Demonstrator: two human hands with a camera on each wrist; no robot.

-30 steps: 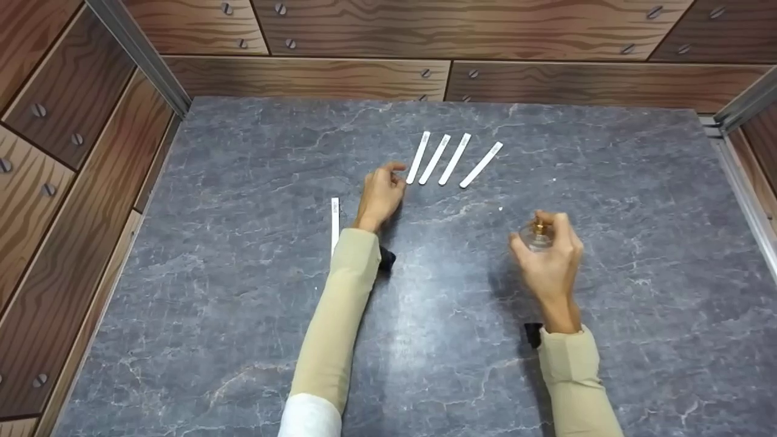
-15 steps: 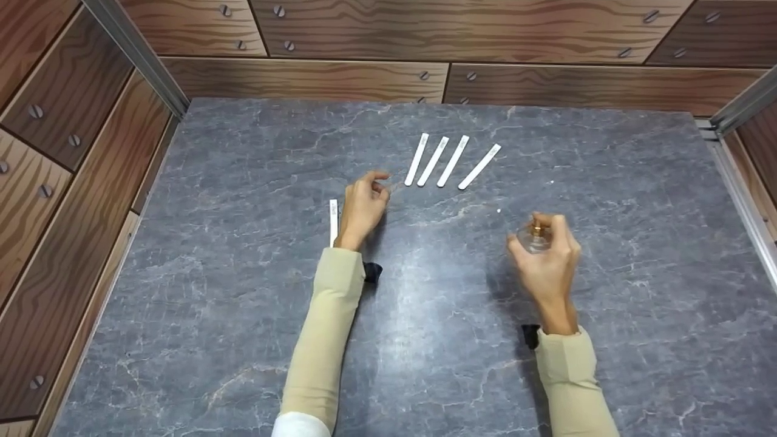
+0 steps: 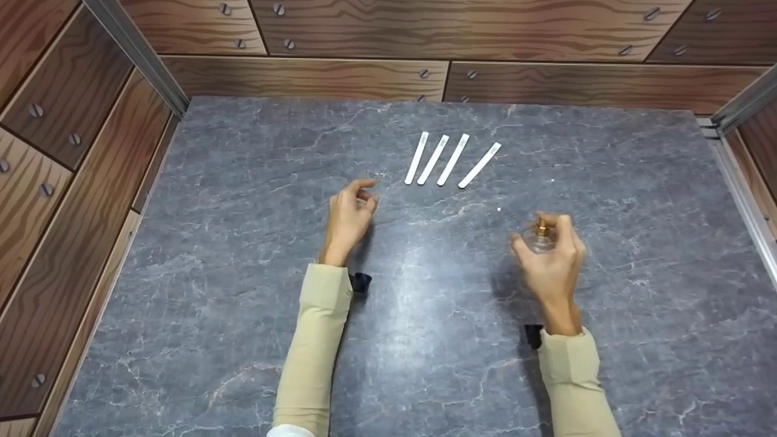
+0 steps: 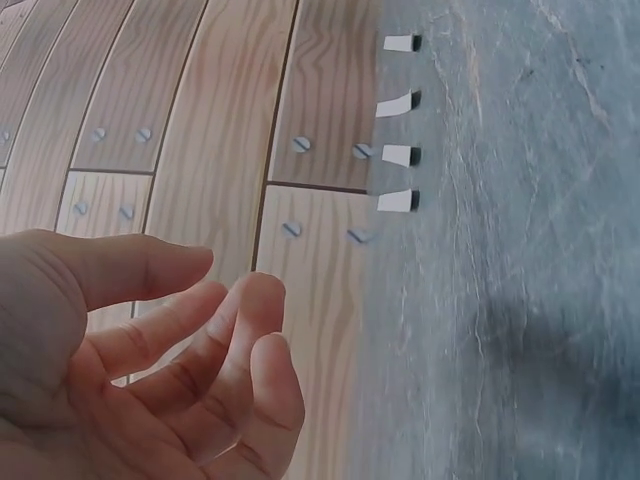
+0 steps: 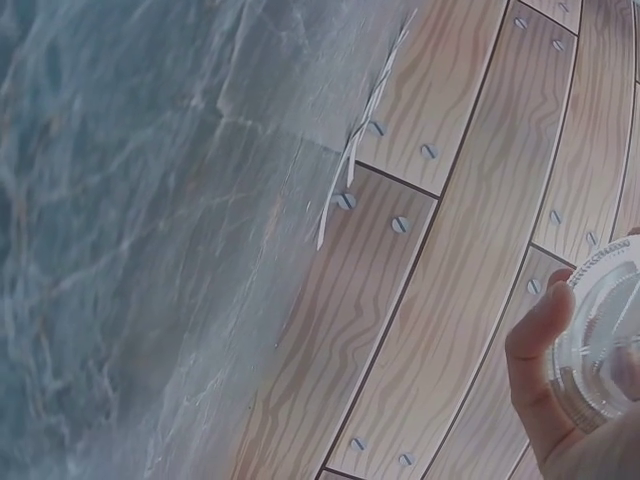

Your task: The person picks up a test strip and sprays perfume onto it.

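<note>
My right hand [image 3: 551,261] grips a clear glass perfume bottle [image 3: 540,244] with a gold spray top, held above the table at the right. The right wrist view shows the bottle's round, ridged glass base [image 5: 600,335] between thumb and fingers. My left hand [image 3: 349,221] hovers left of centre, its fingers loosely curled; nothing shows between them in the left wrist view. Several white paper test strips [image 3: 450,159] lie fanned side by side beyond both hands, with small print at their far ends. A separate strip, seen earlier at the left, is hidden from the head view now.
The grey marbled table [image 3: 243,158] has wood-plank panels [image 3: 364,30] along its back and left side. Metal rails [image 3: 753,200] border the right edge. Tiny white specks [image 3: 499,209] lie between the strips and my right hand.
My left hand has moved left and toward me, away from the row of strips, now covering where the separate strip lay. My right hand stays nearly in place with the perfume bottle.
</note>
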